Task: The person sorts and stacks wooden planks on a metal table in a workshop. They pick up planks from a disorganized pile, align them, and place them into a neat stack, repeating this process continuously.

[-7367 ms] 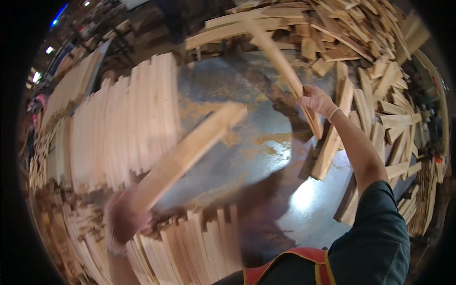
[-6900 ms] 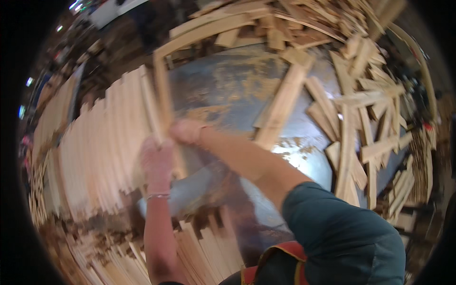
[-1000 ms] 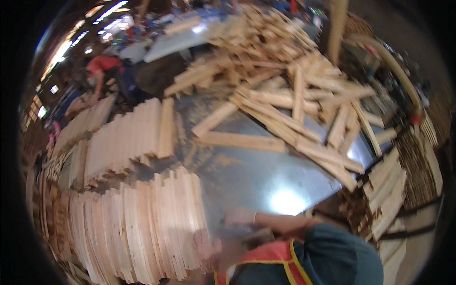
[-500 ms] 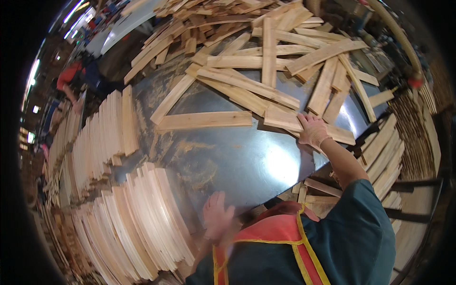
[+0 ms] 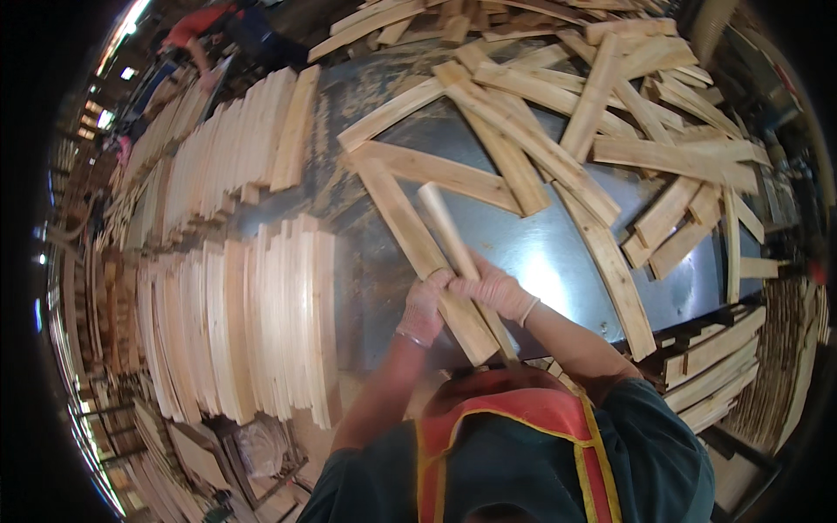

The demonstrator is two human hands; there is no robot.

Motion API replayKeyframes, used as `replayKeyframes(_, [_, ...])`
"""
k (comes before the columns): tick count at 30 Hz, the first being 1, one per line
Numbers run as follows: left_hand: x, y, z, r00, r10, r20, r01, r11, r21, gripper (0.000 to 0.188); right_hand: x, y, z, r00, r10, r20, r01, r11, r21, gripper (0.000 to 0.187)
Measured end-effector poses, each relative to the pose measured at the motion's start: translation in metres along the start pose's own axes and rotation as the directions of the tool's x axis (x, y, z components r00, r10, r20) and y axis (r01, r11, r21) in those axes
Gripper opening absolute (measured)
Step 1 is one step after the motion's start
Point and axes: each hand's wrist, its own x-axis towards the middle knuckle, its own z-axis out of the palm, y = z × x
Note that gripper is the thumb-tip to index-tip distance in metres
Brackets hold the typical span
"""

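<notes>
Both my hands, in thin pale gloves, meet above the front edge of the metal table. My left hand (image 5: 425, 307) is closed on the side of a flat wooden board (image 5: 404, 222), which slants from far left to near right. Just right of it, my right hand (image 5: 495, 289) grips a second, narrower-looking board (image 5: 446, 228), turned partly on edge and blurred at its far end. The two boards lie almost side by side, and my fingers come together between them. What my fingertips do beneath the boards is hidden.
On the left stands a row of upright boards (image 5: 235, 322), with another row (image 5: 231, 144) behind it. Loose boards (image 5: 558, 144) lie crisscrossed over the metal table (image 5: 384, 301). More boards are stacked (image 5: 715, 370) at the right. Another person (image 5: 196, 35) bends at the far left.
My right hand has left the boards at the right and come to the middle, holding a board. My left hand has moved up and taken hold of a board. The whole view has shifted.
</notes>
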Motion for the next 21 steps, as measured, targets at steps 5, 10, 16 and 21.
replayKeyframes(5, [-0.044,0.022,-0.067,0.984,-0.043,-0.174,0.094,0.950,0.297,0.034,0.069,0.046,0.012,0.969,0.164,-0.187,-0.137,0.979,0.148,0.079])
replayKeyframes(10, [-0.110,-0.012,-0.141,0.934,0.261,-0.243,0.020,0.641,0.767,0.037,0.095,0.001,0.088,0.991,0.058,-0.123,-0.118,0.815,-0.567,0.062])
replayKeyframes(16, [-0.168,0.015,-0.170,0.673,0.735,0.087,0.200,-0.293,0.935,0.076,0.151,0.013,0.208,0.998,0.020,0.066,0.028,0.759,-0.651,0.067])
replayKeyframes(21, [-0.169,0.025,-0.218,0.713,0.700,0.032,0.328,-0.373,0.868,0.092,0.125,-0.026,0.224,0.925,-0.009,0.381,0.218,0.832,-0.510,0.058])
